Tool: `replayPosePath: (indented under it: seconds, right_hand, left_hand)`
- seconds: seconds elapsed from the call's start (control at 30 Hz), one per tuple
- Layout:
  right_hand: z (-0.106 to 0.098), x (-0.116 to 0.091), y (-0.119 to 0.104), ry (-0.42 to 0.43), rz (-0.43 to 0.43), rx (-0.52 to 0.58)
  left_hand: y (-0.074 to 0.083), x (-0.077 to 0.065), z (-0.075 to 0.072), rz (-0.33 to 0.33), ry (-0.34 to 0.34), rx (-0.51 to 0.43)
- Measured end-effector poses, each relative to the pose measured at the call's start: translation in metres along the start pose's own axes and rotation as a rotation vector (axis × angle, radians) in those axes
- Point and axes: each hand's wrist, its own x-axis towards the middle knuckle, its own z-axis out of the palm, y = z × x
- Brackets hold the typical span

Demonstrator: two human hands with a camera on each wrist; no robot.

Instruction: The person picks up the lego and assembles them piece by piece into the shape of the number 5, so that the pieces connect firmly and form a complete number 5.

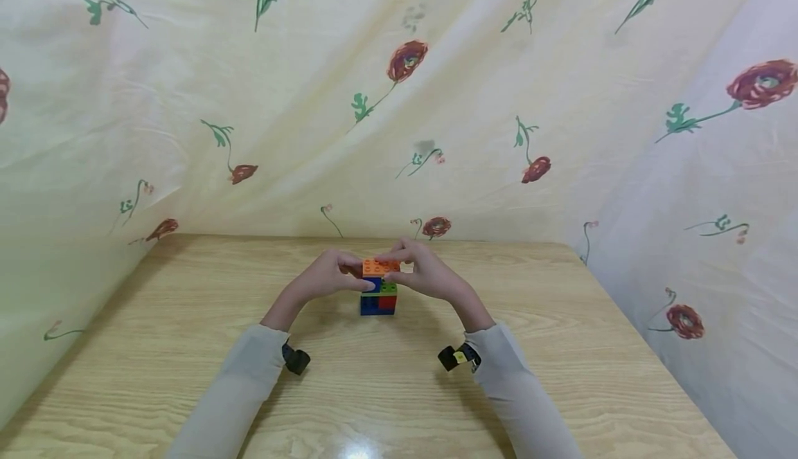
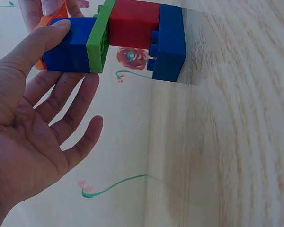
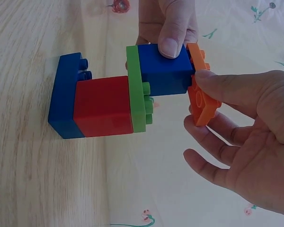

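A small stack of bricks (image 1: 378, 294) stands on the wooden table (image 1: 399, 390), near its far middle. From the table up it has a blue base (image 3: 61, 101), a red brick (image 3: 104, 106), a green plate (image 3: 135, 94) and a blue brick (image 3: 163, 71). An orange plate (image 3: 202, 97) sits at the top, tilted against the blue brick. My left hand (image 1: 339, 277) pinches the upper blue brick (image 2: 71, 49), thumb on its near side. My right hand (image 1: 414, 272) pinches the orange plate (image 1: 380, 266) by its edge.
A cream cloth with red flowers (image 1: 405, 61) hangs behind the table and along both sides. The table's right edge (image 1: 630, 313) runs close to the cloth. Bare wood surrounds the stack.
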Motion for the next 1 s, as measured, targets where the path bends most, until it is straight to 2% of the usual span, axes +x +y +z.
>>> replayPosePath:
  seconds: [0.5, 1.0]
  right_hand:
    - [0.0001, -0.0009, -0.0005, 0.003, 0.001, 0.0]
    - [-0.0009, -0.0007, -0.0007, -0.008, -0.027, -0.015]
  left_hand:
    - [0.0016, -0.0003, -0.0001, 0.002, -0.004, 0.016]
    - [0.0031, 0.0002, 0.0007, -0.035, 0.003, -0.018]
